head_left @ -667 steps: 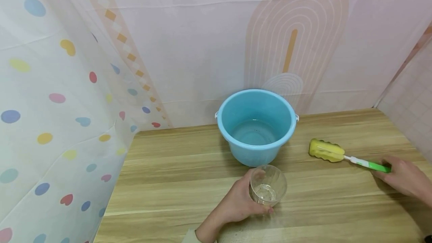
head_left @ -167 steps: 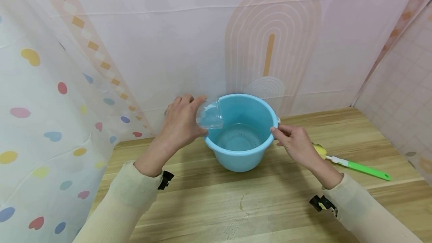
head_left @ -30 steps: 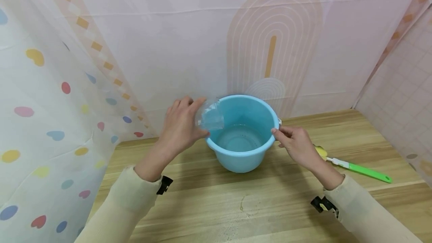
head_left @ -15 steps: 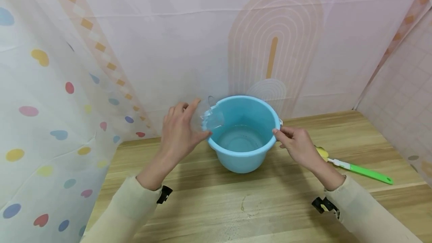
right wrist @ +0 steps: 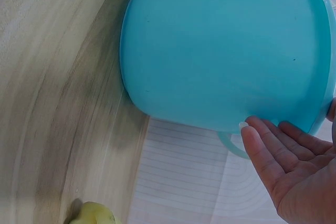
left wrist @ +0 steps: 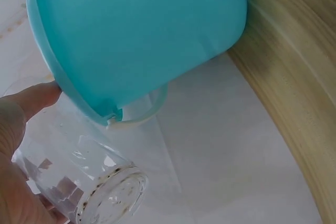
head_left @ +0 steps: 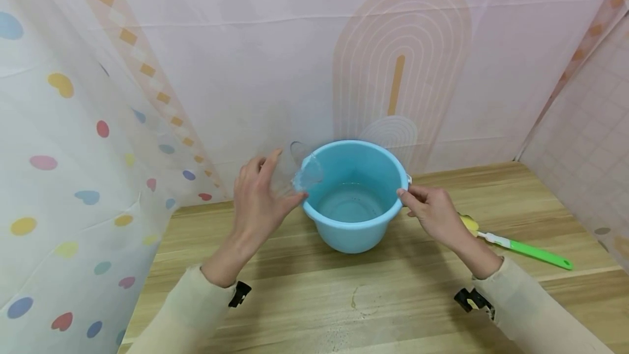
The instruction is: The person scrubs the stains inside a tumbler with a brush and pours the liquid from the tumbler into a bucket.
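Observation:
My left hand [head_left: 257, 195] holds a clear cup [left wrist: 79, 156] on its side at the left rim of a light blue bucket [head_left: 351, 236]. Dark specks ring the cup's base in the left wrist view, and the thumb lies right at the bucket's rim. Shallow water with small dark bits covers the bucket's bottom. On the opposite side, my right hand [head_left: 434, 212] pinches the bucket's rim between thumb and fingers, close to the white handle lug.
Right of the bucket a sponge cup brush lies on the wooden table [head_left: 295, 299], its green handle [head_left: 538, 254] pointing right and its yellow head [head_left: 469, 223] partly hidden by my right hand. Wet marks [head_left: 361, 302] show in front. Patterned curtains [head_left: 245, 81] stand behind and left.
Earlier, the left hand held the cup in front of the bucket and the right hand gripped the brush, now lying down. Over the last second the cup has turned and shifted slightly left.

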The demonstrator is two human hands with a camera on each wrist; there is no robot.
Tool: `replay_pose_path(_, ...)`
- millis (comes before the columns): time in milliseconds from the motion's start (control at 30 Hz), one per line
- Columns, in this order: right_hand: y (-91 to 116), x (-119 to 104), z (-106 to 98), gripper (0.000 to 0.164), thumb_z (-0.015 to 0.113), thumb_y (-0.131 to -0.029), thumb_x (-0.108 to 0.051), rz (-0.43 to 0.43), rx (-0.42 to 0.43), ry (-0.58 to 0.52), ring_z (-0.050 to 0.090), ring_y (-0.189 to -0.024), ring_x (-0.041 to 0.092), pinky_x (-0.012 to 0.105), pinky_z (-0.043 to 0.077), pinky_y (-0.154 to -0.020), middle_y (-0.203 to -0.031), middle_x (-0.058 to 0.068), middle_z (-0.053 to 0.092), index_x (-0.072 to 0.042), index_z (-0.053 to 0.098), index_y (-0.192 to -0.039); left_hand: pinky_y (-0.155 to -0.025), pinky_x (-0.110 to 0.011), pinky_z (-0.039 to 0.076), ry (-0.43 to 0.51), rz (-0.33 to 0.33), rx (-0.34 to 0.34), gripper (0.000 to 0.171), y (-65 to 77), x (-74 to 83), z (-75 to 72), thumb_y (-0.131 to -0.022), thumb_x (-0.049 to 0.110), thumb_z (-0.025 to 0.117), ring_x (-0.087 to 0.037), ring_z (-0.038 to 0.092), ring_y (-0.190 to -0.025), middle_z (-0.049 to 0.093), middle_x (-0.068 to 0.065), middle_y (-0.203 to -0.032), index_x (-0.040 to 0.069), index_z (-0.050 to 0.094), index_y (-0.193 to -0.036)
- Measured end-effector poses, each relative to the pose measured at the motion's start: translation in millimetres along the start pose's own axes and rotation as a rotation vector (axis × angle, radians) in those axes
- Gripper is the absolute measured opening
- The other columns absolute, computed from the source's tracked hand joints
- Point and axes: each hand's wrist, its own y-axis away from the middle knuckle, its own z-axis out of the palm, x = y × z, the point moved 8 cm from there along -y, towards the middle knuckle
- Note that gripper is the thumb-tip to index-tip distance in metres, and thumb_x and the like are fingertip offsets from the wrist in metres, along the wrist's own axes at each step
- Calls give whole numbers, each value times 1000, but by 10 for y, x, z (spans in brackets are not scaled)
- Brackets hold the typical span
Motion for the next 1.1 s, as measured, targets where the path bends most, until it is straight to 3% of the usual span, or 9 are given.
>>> replay_pose_path(400,-10,-13,18,34,61,-108,-18,-7,3,-8,74,-86,28,43,63,-76,-107,22,76,11,71,-121,-93,-58,48,82,-129,66,94,141,-168,-64,-69,30,100,-40,53,-121,59,-23,-132,7,55,-147)
replay_pose_path(533,-8,-12,13,34,60,-108,-19,-2,0,-2,74,-86,28,40,63,-75,-108,22,75,11,71,-121,-95,-55,48,121,-141,101,96,209,-200,-76,-69,31,101,-37,53,-120,59,-21,-132,4,54,-148)
replay_pose_path(733,-4,-4,2,34,60,-108,-19,1,3,8,74,-85,28,47,63,-77,-108,22,75,11,71,-121,-96,-54,47,178,-183,151,97,338,-233,-90,-70,32,100,-31,53,-122,58,-14,-137,11,52,-152)
replay_pose_path(967,-5,1,5,34,60,-108,-19,0,0,2,75,-87,28,36,63,-74,-109,22,75,11,72,-120,-96,-52,48,202,-200,216,96,491,-224,-113,-71,35,99,-30,54,-121,59,-16,-135,11,53,-151)
replay_pose_path(1100,1,1,5,34,60,-108,-19,1,1,-1,74,-88,28,41,63,-76,-109,22,75,11,72,-120,-94,-52,48,234,-224,244,91,578,-227,-114,-70,35,99,-27,54,-120,59,-13,-134,10,55,-147)
